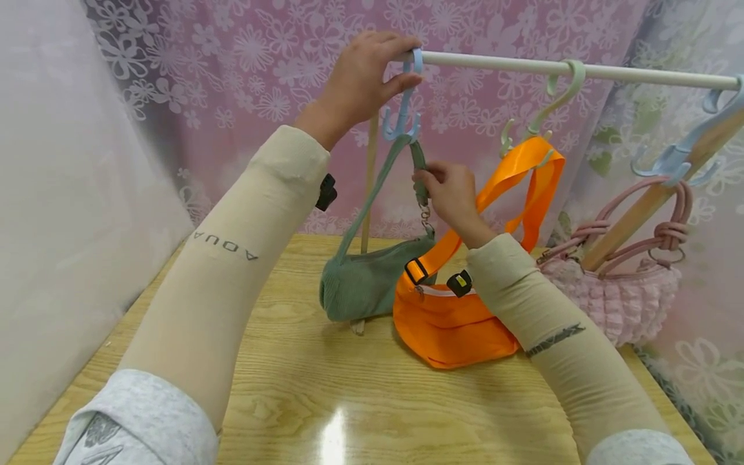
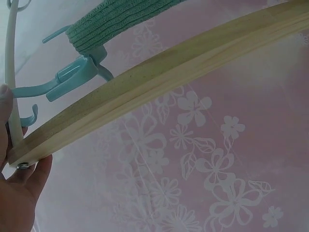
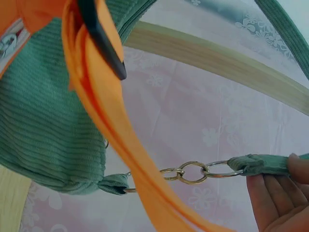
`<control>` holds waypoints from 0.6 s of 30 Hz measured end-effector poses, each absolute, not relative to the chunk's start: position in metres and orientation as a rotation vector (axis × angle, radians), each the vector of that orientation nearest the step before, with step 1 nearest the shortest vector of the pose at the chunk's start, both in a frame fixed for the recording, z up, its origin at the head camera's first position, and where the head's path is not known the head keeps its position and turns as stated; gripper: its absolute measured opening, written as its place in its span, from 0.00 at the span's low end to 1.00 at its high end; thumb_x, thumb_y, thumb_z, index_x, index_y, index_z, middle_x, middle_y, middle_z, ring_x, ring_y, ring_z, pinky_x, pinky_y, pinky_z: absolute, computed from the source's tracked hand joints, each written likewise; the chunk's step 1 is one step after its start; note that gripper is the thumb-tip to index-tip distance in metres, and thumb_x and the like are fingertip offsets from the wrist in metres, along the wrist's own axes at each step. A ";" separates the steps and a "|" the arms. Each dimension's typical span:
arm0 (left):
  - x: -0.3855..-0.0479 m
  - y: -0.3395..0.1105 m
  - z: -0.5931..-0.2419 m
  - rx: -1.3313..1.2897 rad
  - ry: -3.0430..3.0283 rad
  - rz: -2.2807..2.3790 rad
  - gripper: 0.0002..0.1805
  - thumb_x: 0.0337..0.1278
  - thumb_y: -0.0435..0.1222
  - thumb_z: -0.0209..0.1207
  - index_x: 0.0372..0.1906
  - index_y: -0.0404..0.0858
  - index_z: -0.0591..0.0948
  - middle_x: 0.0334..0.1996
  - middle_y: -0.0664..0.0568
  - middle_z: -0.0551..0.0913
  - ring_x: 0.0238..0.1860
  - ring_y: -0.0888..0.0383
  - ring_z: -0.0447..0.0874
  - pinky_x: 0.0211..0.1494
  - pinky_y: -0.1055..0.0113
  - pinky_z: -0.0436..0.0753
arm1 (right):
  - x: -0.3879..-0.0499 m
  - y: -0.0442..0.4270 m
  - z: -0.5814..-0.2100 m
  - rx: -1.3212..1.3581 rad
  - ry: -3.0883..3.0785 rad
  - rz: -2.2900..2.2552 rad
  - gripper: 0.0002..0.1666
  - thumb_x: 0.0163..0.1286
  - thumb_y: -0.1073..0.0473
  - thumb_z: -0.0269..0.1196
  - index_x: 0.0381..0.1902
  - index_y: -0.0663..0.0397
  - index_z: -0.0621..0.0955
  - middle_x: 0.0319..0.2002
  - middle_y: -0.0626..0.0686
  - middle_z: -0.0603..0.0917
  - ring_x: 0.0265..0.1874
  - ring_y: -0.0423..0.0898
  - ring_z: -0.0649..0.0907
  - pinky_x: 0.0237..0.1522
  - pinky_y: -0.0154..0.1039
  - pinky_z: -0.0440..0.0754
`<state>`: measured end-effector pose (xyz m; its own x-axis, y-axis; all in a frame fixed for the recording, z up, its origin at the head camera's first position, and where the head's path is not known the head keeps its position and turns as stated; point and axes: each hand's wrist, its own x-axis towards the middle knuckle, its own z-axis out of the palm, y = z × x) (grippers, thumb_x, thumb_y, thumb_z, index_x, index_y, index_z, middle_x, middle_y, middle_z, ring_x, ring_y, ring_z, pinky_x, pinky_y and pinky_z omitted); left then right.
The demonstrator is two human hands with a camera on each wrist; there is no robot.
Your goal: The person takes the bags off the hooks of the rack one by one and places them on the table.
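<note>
At the left end of the white rod (image 1: pixel 494 62), my left hand (image 1: pixel 363 81) grips the rod where a blue hook (image 1: pixel 402 116) hangs. In the left wrist view its thumb lies by the top of the hook and the other fingers wrap behind the rod. A green corduroy shoulder bag (image 1: pixel 369 284) hangs from that hook by its strap (image 1: pixel 378 187). My right hand (image 1: pixel 453 197) pinches the strap just above its gold ring chain (image 3: pixel 193 172). The bag's far right end is partly hidden behind an orange bag (image 1: pixel 459 332).
The orange bag hangs from a pale green hook (image 1: pixel 552 110), its strap close to my right hand. Farther right, a pink puffy bag (image 1: pixel 616 300) hangs from another blue hook (image 1: pixel 680 152). Wooden posts (image 1: pixel 662 194) carry the rod above a wooden table (image 1: pixel 290 387).
</note>
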<state>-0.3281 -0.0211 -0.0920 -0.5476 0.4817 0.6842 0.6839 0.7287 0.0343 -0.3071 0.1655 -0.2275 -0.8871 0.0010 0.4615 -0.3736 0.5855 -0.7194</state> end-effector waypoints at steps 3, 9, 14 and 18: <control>-0.327 -0.021 -0.092 -0.888 -2.253 -0.400 0.29 0.64 0.51 0.55 0.67 0.43 0.74 0.61 0.52 0.77 0.65 0.55 0.69 0.69 0.72 0.60 | -0.306 0.166 -0.228 0.291 -2.434 1.246 0.16 0.71 0.54 0.62 0.48 0.59 0.86 0.41 0.57 0.88 0.35 0.49 0.88 0.41 0.39 0.85; -0.326 -0.024 -0.093 -0.900 -2.256 -0.400 0.28 0.66 0.50 0.54 0.67 0.43 0.73 0.62 0.51 0.76 0.65 0.53 0.69 0.70 0.71 0.61 | -0.305 0.165 -0.229 0.312 -2.474 1.238 0.16 0.70 0.56 0.62 0.49 0.60 0.85 0.43 0.59 0.87 0.40 0.52 0.88 0.46 0.43 0.83; -0.326 -0.024 -0.094 -0.906 -2.250 -0.392 0.28 0.68 0.49 0.52 0.68 0.43 0.72 0.63 0.51 0.76 0.65 0.54 0.68 0.69 0.72 0.61 | -0.304 0.166 -0.228 0.237 -2.425 1.346 0.17 0.71 0.54 0.61 0.51 0.56 0.85 0.43 0.56 0.88 0.38 0.48 0.88 0.44 0.39 0.84; -0.326 -0.024 -0.093 -0.915 -2.247 -0.401 0.28 0.68 0.49 0.52 0.68 0.42 0.72 0.63 0.51 0.75 0.65 0.54 0.68 0.69 0.72 0.61 | -0.305 0.168 -0.225 0.204 -2.352 1.461 0.18 0.71 0.54 0.61 0.53 0.56 0.84 0.45 0.55 0.87 0.36 0.45 0.88 0.42 0.36 0.84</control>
<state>-0.3261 -0.0242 -0.0933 -0.5302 0.5012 0.6839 0.7066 0.7070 0.0297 -0.3048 0.1676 -0.2248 -0.9236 0.0674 0.3773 -0.3084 0.4542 -0.8358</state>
